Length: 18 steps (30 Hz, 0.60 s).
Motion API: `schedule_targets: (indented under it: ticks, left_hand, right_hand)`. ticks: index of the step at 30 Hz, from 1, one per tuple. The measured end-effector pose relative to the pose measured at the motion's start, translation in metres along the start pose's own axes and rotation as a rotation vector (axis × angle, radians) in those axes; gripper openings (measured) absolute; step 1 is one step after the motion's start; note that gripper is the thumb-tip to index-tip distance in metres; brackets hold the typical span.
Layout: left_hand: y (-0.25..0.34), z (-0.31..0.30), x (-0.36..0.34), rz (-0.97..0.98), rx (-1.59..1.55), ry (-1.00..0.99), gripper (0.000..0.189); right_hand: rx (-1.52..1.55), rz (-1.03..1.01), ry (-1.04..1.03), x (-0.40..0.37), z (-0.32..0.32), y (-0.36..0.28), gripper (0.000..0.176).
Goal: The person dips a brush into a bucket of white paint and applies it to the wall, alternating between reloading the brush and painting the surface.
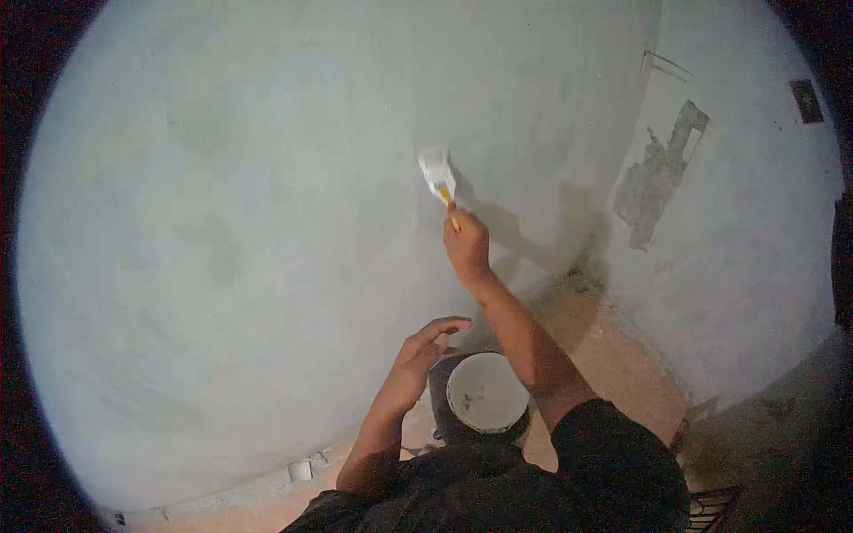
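Observation:
My right hand (467, 242) is closed round the yellow handle of a paintbrush (437, 169), whose bristles are coated white. The bristle end is raised against the pale wall (267, 178), and its shadow falls to the right. Lower down, my left hand (428, 345) holds nothing; its fingers are slightly bent and apart, pointing right. Just below and right of that hand stands a round container (487, 391) of whitish paint, with a few dark specks on the surface. Whatever the container rests on is mostly hidden by my body.
At the right, a second wall (755, 222) meets the first in a corner. It bears a grey bare patch (659, 173) and a dark switch plate (807, 101). A brownish floor (635, 351) runs below, with a small white piece (300, 471) along the wall's foot and a dark metal rack (713, 508) lower right.

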<state>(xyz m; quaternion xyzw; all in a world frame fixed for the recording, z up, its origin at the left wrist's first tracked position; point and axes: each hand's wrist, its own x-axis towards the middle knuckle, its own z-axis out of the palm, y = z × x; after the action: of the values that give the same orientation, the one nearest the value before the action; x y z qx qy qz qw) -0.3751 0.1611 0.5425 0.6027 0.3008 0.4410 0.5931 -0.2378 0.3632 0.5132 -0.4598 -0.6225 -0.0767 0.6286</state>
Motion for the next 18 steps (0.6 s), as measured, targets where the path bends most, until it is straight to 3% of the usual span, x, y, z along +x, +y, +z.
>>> schedule_targets:
  ticks: [3, 5, 8, 10, 12, 13, 15, 18]
  left_hand:
    - [-0.005, -0.001, 0.001, 0.011, 0.035, -0.019, 0.058]
    - [-0.006, -0.001, 0.003, 0.012, 0.01, -0.018, 0.058]
    - [-0.01, 0.003, 0.006, 0.012, 0.024, -0.019, 0.058]
    - [-0.008, 0.01, 0.007, 0.013, 0.007, -0.02, 0.057]
    - [-0.012, 0.009, 0.006, 0.012, -0.01, -0.03, 0.056]
    - [-0.013, 0.007, 0.005, 0.012, -0.012, -0.031, 0.056]
    - [-0.013, 0.008, 0.005, 0.016, 0.02, -0.047, 0.056]
    - [-0.01, 0.006, 0.003, 0.023, 0.035, -0.046, 0.056]
  right_hand:
    - [-0.063, 0.046, -0.074, -0.05, -0.002, 0.02, 0.01]
    - [-0.103, 0.206, -0.287, -0.075, -0.01, 0.031, 0.011]
    - [-0.126, 0.292, -0.468, -0.092, -0.029, 0.044, 0.016]
    - [-0.125, 0.288, -0.49, -0.095, -0.036, 0.055, 0.019]
    - [-0.24, 0.201, -0.695, -0.089, -0.042, 0.059, 0.017]
    - [-0.233, 0.254, -0.897, -0.079, -0.037, 0.068, 0.014]
    - [-0.125, 0.372, -0.679, -0.047, -0.032, 0.053, 0.011]
    - [-0.088, 0.174, -0.404, 0.036, -0.045, 0.0, 0.014]
